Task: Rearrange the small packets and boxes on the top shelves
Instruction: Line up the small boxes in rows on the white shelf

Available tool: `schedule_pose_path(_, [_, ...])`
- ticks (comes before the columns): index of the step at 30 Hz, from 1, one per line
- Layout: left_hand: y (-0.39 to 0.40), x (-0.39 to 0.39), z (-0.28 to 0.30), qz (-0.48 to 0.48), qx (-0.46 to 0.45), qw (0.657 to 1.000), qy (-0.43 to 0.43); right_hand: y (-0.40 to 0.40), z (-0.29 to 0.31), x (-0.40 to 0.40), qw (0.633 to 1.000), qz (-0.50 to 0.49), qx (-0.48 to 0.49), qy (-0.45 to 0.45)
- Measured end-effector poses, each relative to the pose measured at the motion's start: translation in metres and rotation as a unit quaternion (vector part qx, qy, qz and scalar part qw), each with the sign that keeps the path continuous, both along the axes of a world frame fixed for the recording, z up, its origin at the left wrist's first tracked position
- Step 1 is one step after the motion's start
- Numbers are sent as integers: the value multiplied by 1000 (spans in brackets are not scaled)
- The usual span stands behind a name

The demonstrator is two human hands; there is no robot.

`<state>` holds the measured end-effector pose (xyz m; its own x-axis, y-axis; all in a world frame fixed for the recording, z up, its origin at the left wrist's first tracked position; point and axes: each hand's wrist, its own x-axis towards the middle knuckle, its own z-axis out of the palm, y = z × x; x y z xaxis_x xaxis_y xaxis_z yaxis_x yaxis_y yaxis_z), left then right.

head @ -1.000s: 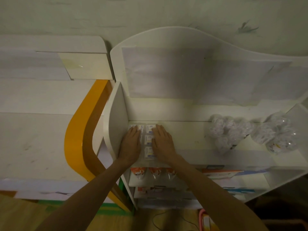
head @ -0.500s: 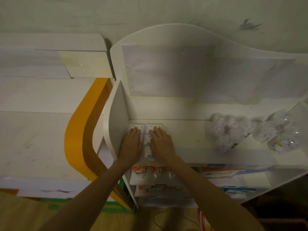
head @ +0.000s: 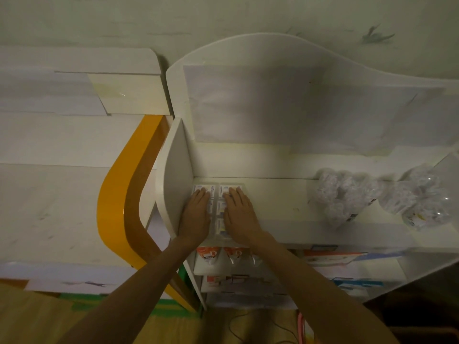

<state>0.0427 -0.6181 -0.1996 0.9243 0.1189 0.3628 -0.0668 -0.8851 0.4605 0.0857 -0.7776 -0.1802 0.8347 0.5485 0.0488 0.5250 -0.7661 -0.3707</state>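
Where the top shelf (head: 285, 199) meets its left side panel (head: 177, 182), small packets (head: 219, 207) lie in flat rows. Left hand (head: 196, 214) & right hand (head: 239, 216) rest flat on them, fingers straight, side by side. Clear wrapped bundles (head: 347, 194) sit well to the shelf's right end.

head-worn view, looking down, near shelf (head: 273, 194)

Matt white shelf (head: 278, 194), glossy orange trim (head: 111, 199), crinkled clear plastic bags (head: 347, 197).
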Motion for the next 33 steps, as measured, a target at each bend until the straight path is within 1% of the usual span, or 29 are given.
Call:
schedule_pose_path(9, [-1, -1, 0, 3, 5, 1000, -8, 0, 8, -2, 1000, -4, -14, -12])
schedule_pose_path(18, [0, 1, 0, 14, 12, 1000, 19, -4, 6, 0, 1000, 9, -10, -17])
schedule_pose_path(29, [-7, -7, 8, 21, -5, 1000, 6, -3, 4, 0, 1000, 5, -5, -22])
schedule_pose_path(33, [-9, -7, 9, 23, 3, 1000, 3, -6, 2, -5, 1000, 7, 7, -24])
